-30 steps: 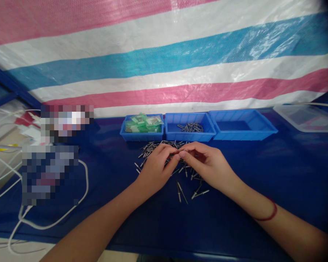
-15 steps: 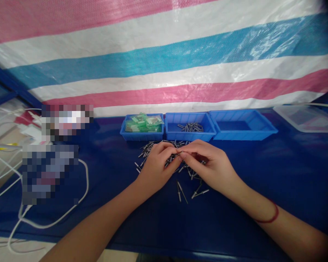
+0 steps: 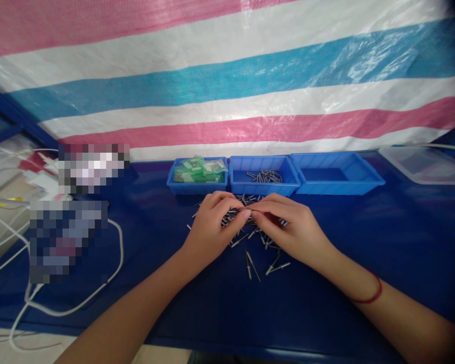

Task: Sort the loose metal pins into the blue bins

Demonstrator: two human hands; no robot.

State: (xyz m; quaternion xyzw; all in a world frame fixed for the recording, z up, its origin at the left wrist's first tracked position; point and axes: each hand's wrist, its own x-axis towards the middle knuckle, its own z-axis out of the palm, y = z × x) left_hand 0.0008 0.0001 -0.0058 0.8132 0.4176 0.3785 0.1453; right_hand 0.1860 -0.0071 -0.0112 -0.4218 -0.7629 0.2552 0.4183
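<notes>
My left hand (image 3: 211,227) and my right hand (image 3: 288,227) meet fingertip to fingertip over a loose pile of small metal pins (image 3: 256,237) on the blue table (image 3: 364,253). Both hands are closed in a pinch around one thin pin held between them. My right wrist wears a red string band (image 3: 369,296). Right behind the hands stands a row of blue bins: the left bin (image 3: 197,188) holds green packets, the middle bin (image 3: 263,188) holds several pins, the right bin (image 3: 335,188) looks bare inside.
A striped pink, white and blue tarp (image 3: 227,76) hangs behind the table. White cables (image 3: 98,288) loop over the table's left end. A clear plastic tray (image 3: 428,164) sits at the far right. Blurred patches cover things at the left.
Both hands have crept slightly away from me toward the bins, keeping their pinch together. Nothing else has moved.
</notes>
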